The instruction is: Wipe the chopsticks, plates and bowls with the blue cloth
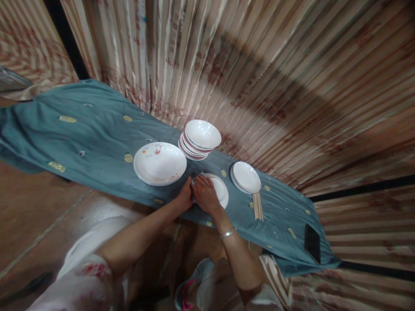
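My left hand (185,194) and my right hand (205,192) meet near the front edge of the table. Between them is a light greyish thing, perhaps a cloth, mostly hidden by the fingers. A white plate (223,190), upside down by its look, lies under and beside my right hand. To the left are large white floral plates (158,163), stacked. Behind the hands stands a stack of white bowls (202,134) with red rims. My left fingers are bent round the near side of the greyish thing, and my right fingers lie over its top.
Small white plates (247,177) are stacked to the right, with wooden chopsticks (257,206) beside them. A black phone (312,243) lies at the right end of the green tablecloth (100,129). A striped curtain (259,77) hangs behind, and dark poles stand at both sides.
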`<state>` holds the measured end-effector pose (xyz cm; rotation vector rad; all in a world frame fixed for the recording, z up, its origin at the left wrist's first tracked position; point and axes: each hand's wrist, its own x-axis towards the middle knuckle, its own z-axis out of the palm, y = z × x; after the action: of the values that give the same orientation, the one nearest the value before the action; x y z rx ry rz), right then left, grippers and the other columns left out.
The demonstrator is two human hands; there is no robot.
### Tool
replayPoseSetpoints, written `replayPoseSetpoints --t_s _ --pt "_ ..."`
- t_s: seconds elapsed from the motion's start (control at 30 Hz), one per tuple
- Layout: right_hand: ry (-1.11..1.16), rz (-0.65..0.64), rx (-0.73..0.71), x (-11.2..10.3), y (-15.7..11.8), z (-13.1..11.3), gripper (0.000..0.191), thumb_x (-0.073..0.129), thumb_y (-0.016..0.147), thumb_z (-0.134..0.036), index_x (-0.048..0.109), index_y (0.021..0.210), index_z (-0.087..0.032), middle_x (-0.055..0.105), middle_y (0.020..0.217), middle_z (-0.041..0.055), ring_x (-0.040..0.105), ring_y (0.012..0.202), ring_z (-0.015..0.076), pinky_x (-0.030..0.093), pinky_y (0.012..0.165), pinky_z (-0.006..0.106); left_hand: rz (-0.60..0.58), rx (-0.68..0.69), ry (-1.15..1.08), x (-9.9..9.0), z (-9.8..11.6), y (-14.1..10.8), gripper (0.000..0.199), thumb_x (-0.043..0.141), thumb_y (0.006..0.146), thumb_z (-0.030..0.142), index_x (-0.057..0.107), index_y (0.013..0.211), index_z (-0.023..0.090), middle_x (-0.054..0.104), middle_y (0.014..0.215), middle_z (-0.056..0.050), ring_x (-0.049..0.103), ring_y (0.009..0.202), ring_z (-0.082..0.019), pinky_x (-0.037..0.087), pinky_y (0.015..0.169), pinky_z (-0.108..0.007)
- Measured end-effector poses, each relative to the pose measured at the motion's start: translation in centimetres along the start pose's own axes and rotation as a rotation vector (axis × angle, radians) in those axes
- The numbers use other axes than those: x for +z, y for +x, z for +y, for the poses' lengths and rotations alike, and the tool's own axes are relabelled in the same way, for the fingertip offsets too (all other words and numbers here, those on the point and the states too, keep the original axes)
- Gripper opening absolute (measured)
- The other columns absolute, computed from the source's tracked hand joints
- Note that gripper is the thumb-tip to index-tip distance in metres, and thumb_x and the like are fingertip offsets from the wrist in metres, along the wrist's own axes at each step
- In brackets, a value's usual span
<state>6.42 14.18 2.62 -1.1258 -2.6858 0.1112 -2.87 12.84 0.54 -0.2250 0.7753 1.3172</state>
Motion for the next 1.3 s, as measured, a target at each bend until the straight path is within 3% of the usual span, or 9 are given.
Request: replayPoseSetpoints --t_s 0.27,0.4,0.53,0.73,0.93,1.13,1.3 --pt "-0.088 -0.073 0.042 -0.5 3.1 2.5 0.034 0.031 0.099 -0.027 0.063 0.099 -0.016 0.068 0.103 0.0122 0.06 0.103 0.0221 0.039 0.099 0.042 -0.151 -0.096 -0.012 0.4 0.1 -0.5 0.053 0.026 0.096 0.045 0.057 0.127 0.016 0.072 0.107 -0.01 0.067 0.098 -0.024 0.05 0.089 -0.035" --pt "-0.106 -0.092 0.109 -0.1 3.7 4.8 0.037 0.03 0.1 -0.027 0.064 0.095 -0.014 0.069 0.097 0.0132 0.063 0.095 0.0223 0.043 0.091 0.037 -0.137 -0.123 0.009 0.4 0.2 -0.4 0.057 0.024 0.096 0.048 0.054 0.129 0.012 0.072 0.107 -0.012 0.066 0.101 -0.026 0.049 0.091 -0.036" --pt "-0.07 -0.083 0.269 0.4 3.4 7.2 0.037 0.031 0.1 -0.029 0.064 0.094 -0.014 0.07 0.093 0.0112 0.066 0.088 0.0196 0.046 0.082 0.031 -0.121 -0.124 0.013 0.4 0.2 -0.3 0.059 0.024 0.095 0.048 0.052 0.131 0.011 0.072 0.107 -0.013 0.067 0.1 -0.028 0.049 0.09 -0.038" --pt "0.076 -0.043 0.435 0.1 1.1 9.5 0.043 0.024 0.1 -0.034 0.064 0.1 -0.017 0.07 0.096 0.0082 0.066 0.089 0.0201 0.048 0.079 0.031 -0.1 -0.12 0.036 0.9 0.4 -0.9 0.06 0.022 0.095 0.048 0.051 0.131 0.01 0.072 0.107 -0.013 0.066 0.102 -0.029 0.048 0.093 -0.039" --pt "0.176 0.031 0.602 0.1 -2.0 10.0 0.047 0.022 0.099 -0.036 0.061 0.114 -0.014 0.068 0.111 0.012 0.064 0.103 0.0213 0.047 0.088 0.032 -0.083 -0.117 0.045 0.8 0.5 -1.0 0.058 0.024 0.095 0.048 0.051 0.131 0.012 0.072 0.107 -0.012 0.066 0.102 -0.028 0.048 0.094 -0.039" --pt "0.246 0.212 0.698 1.7 -5.7 8.8 0.06 0.015 0.097 -0.043 0.058 0.12 -0.008 0.064 0.117 0.0197 0.061 0.11 0.0254 0.045 0.093 0.037 -0.074 -0.096 0.039 0.7 0.4 -1.0 0.056 0.026 0.096 0.046 0.052 0.131 0.012 0.072 0.105 -0.011 0.066 0.102 -0.027 0.047 0.094 -0.038" --pt "0.229 0.33 0.775 3.0 -8.2 6.4 0.073 0.011 0.095 -0.051 0.053 0.124 0.001 0.059 0.122 0.0288 0.055 0.119 0.0314 0.042 0.097 0.045 -0.109 -0.097 0.015 0.5 0.3 -0.8 0.054 0.028 0.096 0.047 0.051 0.132 0.014 0.072 0.107 -0.01 0.067 0.098 -0.025 0.048 0.092 -0.036"
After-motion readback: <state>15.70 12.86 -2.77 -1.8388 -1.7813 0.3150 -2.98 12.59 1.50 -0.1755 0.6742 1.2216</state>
